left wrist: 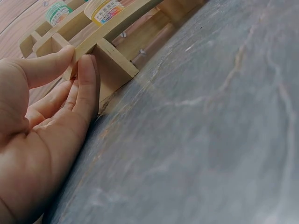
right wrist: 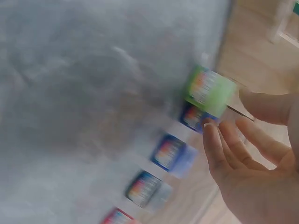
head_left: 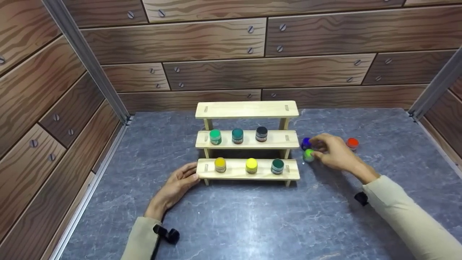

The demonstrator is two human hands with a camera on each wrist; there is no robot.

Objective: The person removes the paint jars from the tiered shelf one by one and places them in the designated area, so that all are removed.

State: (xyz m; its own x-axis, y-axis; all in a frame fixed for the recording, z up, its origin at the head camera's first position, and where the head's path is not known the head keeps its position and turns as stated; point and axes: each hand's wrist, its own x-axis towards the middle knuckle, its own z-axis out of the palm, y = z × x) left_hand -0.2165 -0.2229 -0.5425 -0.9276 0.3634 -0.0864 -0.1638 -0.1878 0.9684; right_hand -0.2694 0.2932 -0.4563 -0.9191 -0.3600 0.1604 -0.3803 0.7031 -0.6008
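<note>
A three-step wooden display stand stands in the middle of the table. My left hand grips the left end of its lowest step, thumb on the board and fingers beneath, as the left wrist view shows. To the right of the stand, my right hand reaches over small paint jars. Its thumb is right at a light green jar, with the fingers spread apart from it. A dark blue jar is just behind. In the blurred right wrist view the green jar lies beyond the fingertips.
Green, teal and black jars stand on the middle step; ochre, yellow and dark green jars on the lowest. A red jar sits right of my right hand. More jars line up in the right wrist view. Wood-patterned walls enclose the table.
</note>
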